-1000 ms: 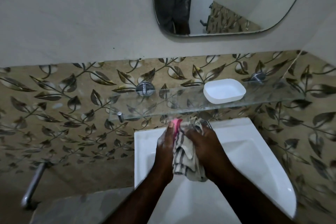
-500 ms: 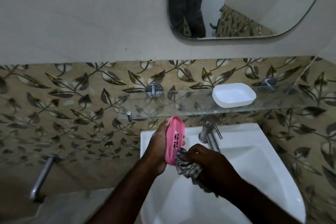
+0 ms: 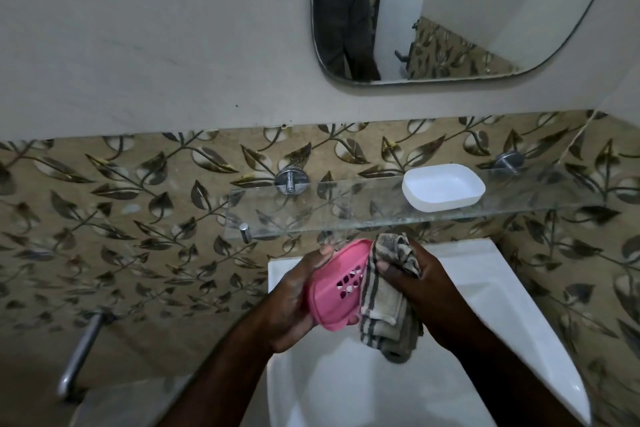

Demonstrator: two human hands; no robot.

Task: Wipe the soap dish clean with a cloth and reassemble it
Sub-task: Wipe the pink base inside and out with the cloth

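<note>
My left hand (image 3: pixel 294 305) grips a pink slotted soap dish insert (image 3: pixel 336 284) over the white sink (image 3: pixel 502 305), with its perforated face turned up toward me. My right hand (image 3: pixel 426 291) holds a bunched beige cloth with dark stripes (image 3: pixel 384 295) against the insert's right side. Part of the cloth hangs down below the hands. The white soap dish base (image 3: pixel 443 187) sits by itself on the glass shelf (image 3: pixel 346 208), up and to the right of my hands.
A mirror (image 3: pixel 467 10) hangs on the wall above the shelf and reflects a person's torso. Chrome shelf mounts (image 3: pixel 291 180) stick out of the leaf-patterned tiles. A metal bar (image 3: pixel 79 357) stands at lower left. The tap is hidden behind my hands.
The pink insert has turned from edge-on to face up in my left hand. My right hand has brought the cloth up from below onto the insert's right side.
</note>
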